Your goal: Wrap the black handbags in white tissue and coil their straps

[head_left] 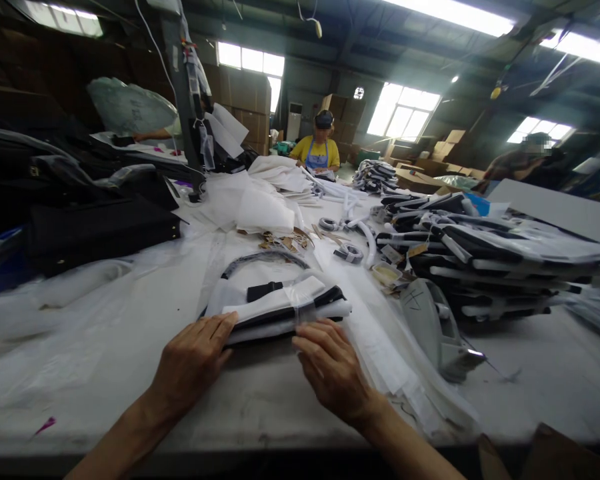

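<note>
Black-and-white folded bundle (280,312) lies near centre on the pale surface (105,393); left hand (193,357) and right hand (333,370) touch its near edge, fingers bent, close together (whether gripping, I cannot tell). Stacked bundles (480,257) lie farther right.

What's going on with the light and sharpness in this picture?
Head view: windows washed out white; hazy glare near the ceiling lights; the stack at right smears towards the frame edge, while the folded bundle looks clearer.
</note>
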`<state>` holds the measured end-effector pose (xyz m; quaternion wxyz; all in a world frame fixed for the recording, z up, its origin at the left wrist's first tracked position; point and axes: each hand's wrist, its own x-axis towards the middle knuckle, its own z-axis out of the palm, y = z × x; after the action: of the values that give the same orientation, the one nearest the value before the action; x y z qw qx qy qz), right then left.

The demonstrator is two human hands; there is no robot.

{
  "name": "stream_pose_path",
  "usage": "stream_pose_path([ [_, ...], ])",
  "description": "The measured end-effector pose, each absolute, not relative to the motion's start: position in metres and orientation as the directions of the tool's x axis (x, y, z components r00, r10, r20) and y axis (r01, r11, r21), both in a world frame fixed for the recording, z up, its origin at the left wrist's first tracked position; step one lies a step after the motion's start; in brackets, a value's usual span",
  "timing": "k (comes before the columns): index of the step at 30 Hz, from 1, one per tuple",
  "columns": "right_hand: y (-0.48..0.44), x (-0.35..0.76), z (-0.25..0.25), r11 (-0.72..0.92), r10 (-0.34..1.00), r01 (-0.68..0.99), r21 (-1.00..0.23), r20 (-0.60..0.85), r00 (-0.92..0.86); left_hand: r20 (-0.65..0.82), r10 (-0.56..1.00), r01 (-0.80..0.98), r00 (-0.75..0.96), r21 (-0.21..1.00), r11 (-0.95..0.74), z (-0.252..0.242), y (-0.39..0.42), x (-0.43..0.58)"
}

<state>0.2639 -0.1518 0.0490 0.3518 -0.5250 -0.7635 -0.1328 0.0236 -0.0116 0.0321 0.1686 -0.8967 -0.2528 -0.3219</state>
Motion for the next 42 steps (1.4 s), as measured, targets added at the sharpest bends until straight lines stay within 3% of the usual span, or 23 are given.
stream_pose_path([
  [7, -0.189, 0.362, 0.0, -0.026, 0.821, 0.996, -0.087, 0.566, 0.07, 0.67, 0.409, 0.619, 0.62, -0.097, -0.779, 0.029, -0.011, 0.021],
  [13, -0.187, 0.402, -0.015, -0.302, 0.894, 0.948, -0.102, 0.316, 0.319, 0.677, 0.427, 0.639, 0.599, -0.082, -0.765, 0.03, -0.014, 0.024],
  [29, -0.159, 0.411, 0.013, -0.493, 0.864, 0.849, -0.19, 0.005, 0.503, 0.613, 0.581, 0.718, 0.535, 0.033, -0.695, 0.032, -0.007, 0.022],
  [35, -0.159, 0.405, 0.015, -0.502, 0.861, 0.844, -0.188, -0.013, 0.508, 0.62, 0.585, 0.707, 0.523, 0.067, -0.704, 0.027, -0.01, 0.021],
  [42, -0.165, 0.387, 0.02, -0.504, 0.859, 0.857, -0.106, 0.045, 0.51, 0.577, 0.648, 0.718, 0.497, 0.146, -0.681, 0.027, -0.005, 0.018],
])
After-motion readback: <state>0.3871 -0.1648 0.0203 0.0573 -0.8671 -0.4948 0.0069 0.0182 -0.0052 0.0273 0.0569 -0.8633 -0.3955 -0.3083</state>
